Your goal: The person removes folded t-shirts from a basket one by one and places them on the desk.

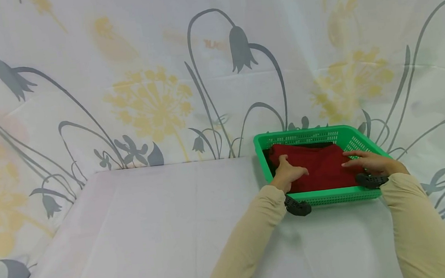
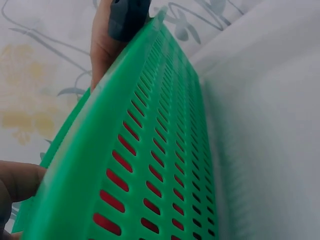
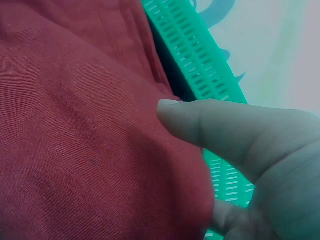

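Observation:
A folded red cloth (image 1: 320,168), twill-textured in the right wrist view, lies inside a green plastic basket (image 1: 330,192). My left hand (image 1: 289,175) reaches over the basket's near left rim, its thumb and fingers spread over the left part of the cloth. At the cloth's right edge is my right hand (image 1: 373,163), with thumb and fingers apart. Up close, the right thumb (image 3: 200,117) lies over the red cloth (image 3: 90,135), and another finger is partly hidden beside its edge. The left wrist view mostly shows the basket's slotted wall (image 2: 155,150), red showing through.
Something dark (image 1: 267,157) shows beneath the cloth at the basket's left. The basket stands on a white-covered table (image 1: 155,233), near its back right. A flower-printed curtain (image 1: 155,96) hangs behind. Black wrist devices (image 1: 297,206) sit on both wrists, close to the basket's rim.

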`<state>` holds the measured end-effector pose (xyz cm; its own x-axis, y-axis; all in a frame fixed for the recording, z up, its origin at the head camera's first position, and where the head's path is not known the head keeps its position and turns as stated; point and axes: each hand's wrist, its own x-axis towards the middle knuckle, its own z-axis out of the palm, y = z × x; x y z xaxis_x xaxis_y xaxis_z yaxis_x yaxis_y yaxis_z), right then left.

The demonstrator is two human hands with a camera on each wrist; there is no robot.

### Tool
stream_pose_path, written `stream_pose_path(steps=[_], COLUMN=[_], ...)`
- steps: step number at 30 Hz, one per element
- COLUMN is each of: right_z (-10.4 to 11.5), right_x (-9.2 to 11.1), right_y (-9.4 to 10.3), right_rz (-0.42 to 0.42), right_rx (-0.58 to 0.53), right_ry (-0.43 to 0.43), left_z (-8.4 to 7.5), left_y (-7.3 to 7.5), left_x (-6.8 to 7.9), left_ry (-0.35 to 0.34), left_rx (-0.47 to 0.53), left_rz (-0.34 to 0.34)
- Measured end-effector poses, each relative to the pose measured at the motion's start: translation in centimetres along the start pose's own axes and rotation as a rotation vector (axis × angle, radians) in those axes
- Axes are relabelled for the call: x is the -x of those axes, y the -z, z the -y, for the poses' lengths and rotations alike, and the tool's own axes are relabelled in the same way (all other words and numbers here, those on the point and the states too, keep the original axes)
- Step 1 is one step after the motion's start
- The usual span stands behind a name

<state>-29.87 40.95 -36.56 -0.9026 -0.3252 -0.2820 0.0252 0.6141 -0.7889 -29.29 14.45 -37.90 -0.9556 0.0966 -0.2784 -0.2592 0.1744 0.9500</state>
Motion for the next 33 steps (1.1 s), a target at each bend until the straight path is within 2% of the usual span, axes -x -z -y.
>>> stream_pose_path(steps=[9,18,26,33], right_z=[0.34,0.47,0.66,0.90], right_x=[0.11,-0.10,-0.15,-0.11], right_y=[-0.29,-0.25,-0.24,-0.04], right_rz=[-0.021,-0.068,-0.071,-0.040], right_rx=[0.017,0.002,-0.018,0.024], right_ry=[-0.001,0.000,-0.010,-0.051], left_z=[-0.06,-0.12,-0.18,-0.20], left_y=[-0.04,0.27,0.49,0.50], left_x=[0.07,0.18,0.79,0.94], left_ry=[-0.009,-0.093,-0.227,-0.227], left_rx=[0.018,0.047,0.053,0.038], left_rz=[-0.010,-0.065,-0.183,-0.199])
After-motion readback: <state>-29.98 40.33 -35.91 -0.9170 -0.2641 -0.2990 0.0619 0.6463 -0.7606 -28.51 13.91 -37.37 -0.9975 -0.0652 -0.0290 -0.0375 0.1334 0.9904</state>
